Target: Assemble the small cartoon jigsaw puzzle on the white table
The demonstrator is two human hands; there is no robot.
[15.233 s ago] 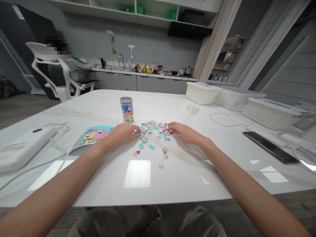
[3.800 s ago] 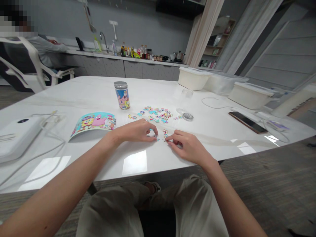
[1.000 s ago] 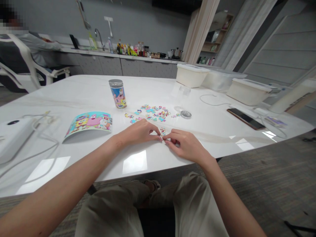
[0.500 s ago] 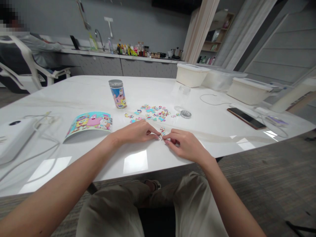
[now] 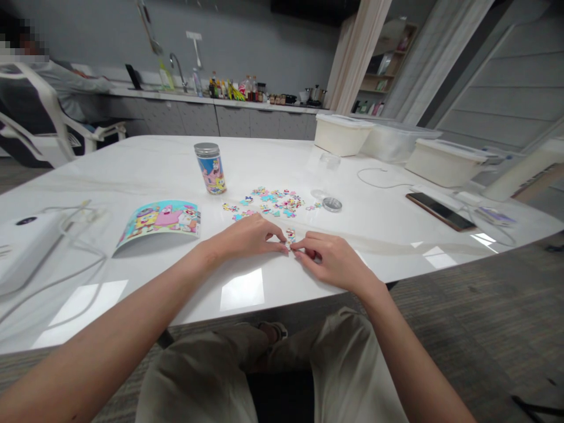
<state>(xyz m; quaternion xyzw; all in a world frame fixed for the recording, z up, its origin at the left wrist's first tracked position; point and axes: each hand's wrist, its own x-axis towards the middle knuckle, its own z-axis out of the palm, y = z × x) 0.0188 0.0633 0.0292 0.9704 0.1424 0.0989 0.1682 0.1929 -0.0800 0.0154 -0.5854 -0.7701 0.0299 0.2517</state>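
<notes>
Close to the near table edge, my left hand point(image 5: 255, 236) and my right hand point(image 5: 328, 258) meet fingertip to fingertip. Thumb and index finger of each are curled around small jigsaw puzzle pieces, largely covered by the fingers. Just beyond the fingertips lies a colourful joined bit of puzzle point(image 5: 291, 233) on the table. A loose pile of puzzle pieces point(image 5: 275, 197), blue, pink and yellow, spreads out farther back. Left of my left hand is a curved cartoon picture sheet point(image 5: 165, 218). Behind it stands a cartoon-printed jar point(image 5: 212, 170) with a silver lid.
A round metal lid point(image 5: 332, 204) and a clear jar point(image 5: 329, 162) are right of the pile. A phone point(image 5: 439, 211) with cables lies farther right, before lidded bins point(image 5: 341, 135). A white device point(image 5: 29, 247) with cords sits left. A person point(image 5: 74, 85) sits at the back left.
My left thumb and index finger have shifted slightly right and parted a little at the piece. My right hand is almost still. The pile, jar and sheet stay put.
</notes>
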